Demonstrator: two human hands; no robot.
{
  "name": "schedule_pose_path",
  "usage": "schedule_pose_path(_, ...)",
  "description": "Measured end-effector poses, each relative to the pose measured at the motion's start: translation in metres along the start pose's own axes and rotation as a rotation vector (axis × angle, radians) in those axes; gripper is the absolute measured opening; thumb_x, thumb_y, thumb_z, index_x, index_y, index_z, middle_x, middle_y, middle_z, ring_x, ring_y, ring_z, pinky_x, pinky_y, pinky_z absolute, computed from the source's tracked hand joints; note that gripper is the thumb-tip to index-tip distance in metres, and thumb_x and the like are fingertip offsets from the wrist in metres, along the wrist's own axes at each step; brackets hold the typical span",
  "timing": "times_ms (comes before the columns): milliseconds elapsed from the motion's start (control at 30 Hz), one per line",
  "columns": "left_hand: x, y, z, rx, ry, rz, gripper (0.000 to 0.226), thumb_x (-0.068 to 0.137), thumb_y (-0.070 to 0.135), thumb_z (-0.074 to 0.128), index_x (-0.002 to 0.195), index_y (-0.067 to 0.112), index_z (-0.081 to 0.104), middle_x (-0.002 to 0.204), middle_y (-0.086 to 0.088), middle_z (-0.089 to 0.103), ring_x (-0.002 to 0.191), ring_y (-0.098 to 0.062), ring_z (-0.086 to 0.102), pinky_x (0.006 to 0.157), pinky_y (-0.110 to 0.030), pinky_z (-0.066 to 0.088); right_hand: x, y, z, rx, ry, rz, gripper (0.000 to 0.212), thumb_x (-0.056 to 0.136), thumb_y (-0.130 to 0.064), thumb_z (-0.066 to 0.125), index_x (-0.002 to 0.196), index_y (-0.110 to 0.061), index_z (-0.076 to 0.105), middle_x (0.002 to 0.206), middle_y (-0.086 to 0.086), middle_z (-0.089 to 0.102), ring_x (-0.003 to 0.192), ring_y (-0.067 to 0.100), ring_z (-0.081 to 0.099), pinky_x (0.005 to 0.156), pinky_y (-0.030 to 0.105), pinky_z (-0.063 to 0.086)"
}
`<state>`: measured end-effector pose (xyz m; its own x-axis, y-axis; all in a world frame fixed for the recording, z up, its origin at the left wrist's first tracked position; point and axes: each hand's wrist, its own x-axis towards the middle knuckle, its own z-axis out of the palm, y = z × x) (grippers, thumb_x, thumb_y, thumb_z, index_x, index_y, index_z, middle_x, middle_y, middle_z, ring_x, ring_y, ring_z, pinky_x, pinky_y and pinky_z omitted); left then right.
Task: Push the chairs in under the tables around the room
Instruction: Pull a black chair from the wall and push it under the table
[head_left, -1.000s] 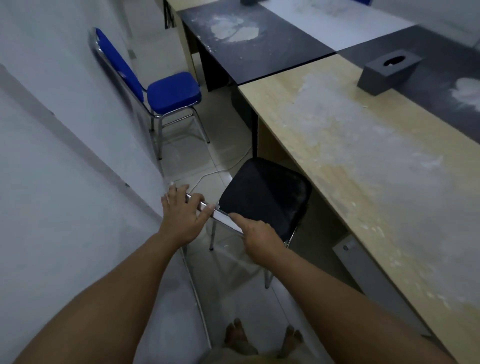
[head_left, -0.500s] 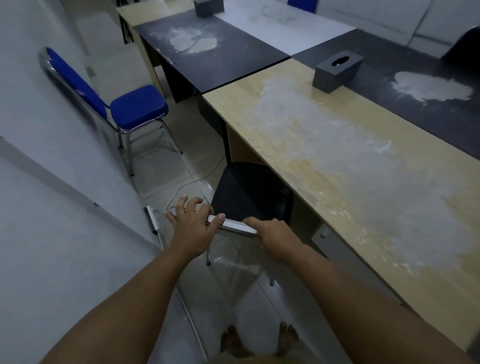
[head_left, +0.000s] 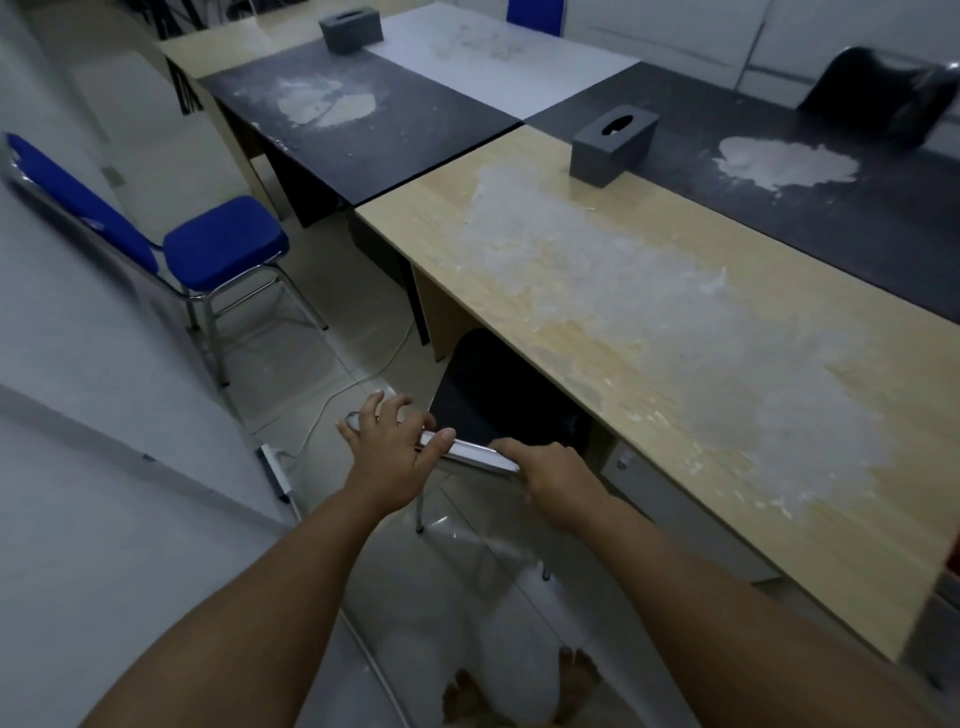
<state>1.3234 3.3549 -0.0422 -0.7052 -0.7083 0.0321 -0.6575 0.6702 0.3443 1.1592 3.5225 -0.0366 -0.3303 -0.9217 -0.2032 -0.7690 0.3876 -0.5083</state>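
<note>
A black-seated chair (head_left: 493, 395) with a chrome back rail stands partly under the wooden table (head_left: 675, 332), its seat half hidden by the tabletop. My left hand (head_left: 389, 452) rests on the left end of the rail, fingers spread and lifting, thumb against the rail. My right hand (head_left: 550, 467) grips the rail's right end with curled fingers. A blue chair (head_left: 218, 249) stands pulled out by the left wall, facing the black table (head_left: 363, 130).
The grey wall runs close along my left. A white cable and power strip (head_left: 275, 467) lie on the tiled floor. Grey tissue boxes (head_left: 613, 143) sit on the tables. A black chair back (head_left: 883, 93) and a blue one (head_left: 535, 15) show at the far side.
The black chair has slid further under the wooden table. My left hand's fingers have loosened and spread on the rail. My view has shifted left and back.
</note>
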Motion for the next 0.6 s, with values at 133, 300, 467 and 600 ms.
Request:
schedule_pose_path(133, 0.013, -0.001, 0.001, -0.004, -0.023, 0.033, 0.063, 0.082, 0.077, 0.019, 0.107, 0.037, 0.062, 0.145, -0.002, 0.039, 0.143, -0.026, 0.007, 0.109, -0.063, 0.009, 0.003, 0.000, -0.001, -0.024, 0.040, 0.030, 0.059, 0.092, -0.015, 0.054, 0.136, -0.049, 0.036, 0.103, 0.005, 0.069, 0.082, 0.028, 0.063, 0.075, 0.038, 0.054)
schedule_pose_path(300, 0.030, -0.004, 0.002, 0.021, -0.004, 0.079, 0.062, 0.083, 0.075, 0.019, 0.106, 0.037, 0.063, 0.145, -0.002, 0.040, 0.144, -0.027, 0.008, 0.107, -0.064, 0.010, 0.012, -0.002, -0.002, -0.041, 0.061, 0.063, 0.055, 0.091, -0.011, 0.056, 0.134, -0.043, 0.043, 0.101, 0.004, 0.069, 0.080, 0.025, 0.062, 0.072, 0.036, 0.053)
schedule_pose_path(467, 0.047, -0.009, 0.003, 0.014, 0.001, 0.116, 0.059, 0.085, 0.074, 0.022, 0.106, 0.037, 0.062, 0.146, -0.003, 0.039, 0.145, -0.028, 0.007, 0.106, -0.068, 0.010, 0.026, -0.009, -0.003, -0.047, 0.090, 0.110, 0.038, 0.092, -0.037, 0.060, 0.128, -0.034, 0.051, 0.104, -0.001, 0.067, 0.083, 0.020, 0.060, 0.071, 0.031, 0.049)
schedule_pose_path(600, 0.060, -0.011, 0.001, 0.045, -0.003, 0.134, 0.061, 0.084, 0.074, 0.021, 0.107, 0.036, 0.063, 0.144, -0.002, 0.042, 0.142, -0.026, 0.016, 0.107, -0.064, 0.012, 0.037, -0.018, -0.005, -0.027, 0.153, 0.185, 0.055, 0.086, -0.074, 0.043, 0.107, -0.026, 0.060, 0.083, -0.005, 0.063, 0.067, 0.013, 0.057, 0.061, 0.032, 0.051)
